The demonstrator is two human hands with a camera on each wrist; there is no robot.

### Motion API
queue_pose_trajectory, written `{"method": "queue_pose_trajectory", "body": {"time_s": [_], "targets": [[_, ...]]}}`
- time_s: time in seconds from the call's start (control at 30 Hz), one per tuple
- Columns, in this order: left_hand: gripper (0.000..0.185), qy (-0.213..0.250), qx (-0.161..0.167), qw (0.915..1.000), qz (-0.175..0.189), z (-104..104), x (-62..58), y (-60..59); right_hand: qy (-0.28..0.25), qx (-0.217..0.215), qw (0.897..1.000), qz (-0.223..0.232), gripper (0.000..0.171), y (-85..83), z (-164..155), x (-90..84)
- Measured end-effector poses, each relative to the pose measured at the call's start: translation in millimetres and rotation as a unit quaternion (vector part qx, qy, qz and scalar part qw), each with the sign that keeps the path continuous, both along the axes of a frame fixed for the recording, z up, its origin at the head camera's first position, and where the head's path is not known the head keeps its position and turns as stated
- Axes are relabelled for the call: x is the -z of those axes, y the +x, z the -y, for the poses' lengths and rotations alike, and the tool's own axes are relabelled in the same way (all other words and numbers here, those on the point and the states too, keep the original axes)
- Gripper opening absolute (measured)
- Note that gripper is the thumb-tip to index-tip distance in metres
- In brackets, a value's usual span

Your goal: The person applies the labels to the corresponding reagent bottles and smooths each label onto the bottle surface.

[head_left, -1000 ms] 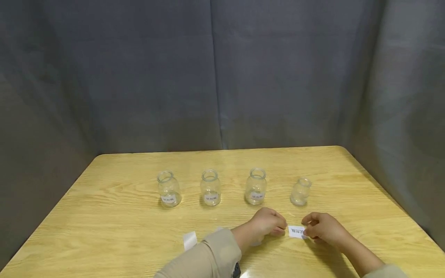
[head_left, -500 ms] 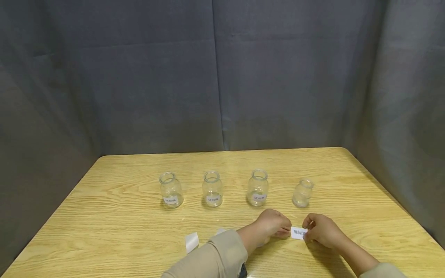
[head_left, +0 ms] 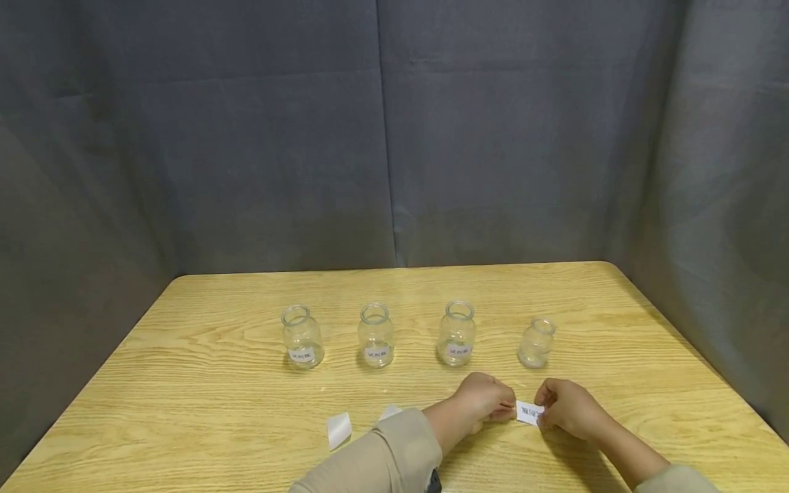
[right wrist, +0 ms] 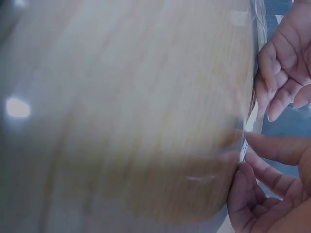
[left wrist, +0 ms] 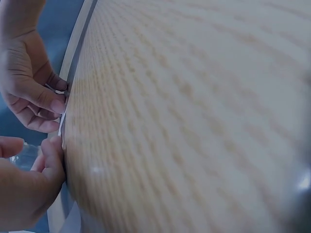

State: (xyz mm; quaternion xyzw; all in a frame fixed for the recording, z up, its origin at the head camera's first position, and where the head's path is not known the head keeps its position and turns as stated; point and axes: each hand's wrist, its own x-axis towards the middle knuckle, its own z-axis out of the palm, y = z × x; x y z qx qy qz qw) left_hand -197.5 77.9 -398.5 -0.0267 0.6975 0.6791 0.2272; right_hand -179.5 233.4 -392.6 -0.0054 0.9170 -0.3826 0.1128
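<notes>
A small white label (head_left: pixel 528 412) with dark writing lies flat or slightly raised between my hands near the front right of the table. My right hand (head_left: pixel 570 409) pinches its right end between thumb and fingers. At the label's left end are the fingertips of my left hand (head_left: pixel 483 398), which appear to pinch that edge; in the left wrist view the label shows only as a thin white strip (left wrist: pixel 62 121). Behind the hands stands a small glass jar (head_left: pixel 536 344) with plain sides. Three larger jars, the nearest being this jar (head_left: pixel 457 334), carry white labels low on their fronts.
One blank white paper piece (head_left: pixel 339 431) lies left of my left sleeve, and another (head_left: pixel 390 411) is partly hidden behind it. The wooden table (head_left: pixel 203 383) ends at a grey curtain (head_left: pixel 277 171) at the back and sides.
My left fingertips have come slightly right, up against the label's left edge. The label now tilts a little, and the right hand keeps its pinch. The jars have not moved on the table.
</notes>
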Motion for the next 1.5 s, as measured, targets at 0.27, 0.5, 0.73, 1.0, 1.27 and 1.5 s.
{"method": "queue_pose_trajectory", "body": {"time_s": [0.27,0.5,0.73,1.0,1.27,1.5], "targets": [[0.010,-0.034,0.032,0.9987,-0.021,-7,0.0,-0.2,-0.018,-0.007,1.000,0.010,0.024,0.9,-4,0.1],[0.007,-0.070,0.081,0.9933,-0.044,-1,1.4,-2.4,-0.079,-0.069,0.994,0.004,0.014,0.4,-8,0.4],[0.012,-0.081,0.097,0.9897,-0.067,4,3.1,-4.4,-0.125,-0.112,0.986,-0.003,0.012,-3.5,-7,-3.3],[0.011,-0.084,0.092,0.9884,-0.087,11,0.2,-7.8,-0.149,-0.058,0.987,0.000,0.016,-3.7,-1,-9.9],[0.011,-0.058,0.085,0.9897,-0.099,25,-0.5,-17.0,-0.229,-0.046,0.972,0.016,0.026,-9.0,1,-7.1],[0.013,-0.021,0.084,0.9903,-0.109,25,0.4,-17.9,-0.263,-0.033,0.964,0.025,0.027,-9.5,2,-2.5]]}}
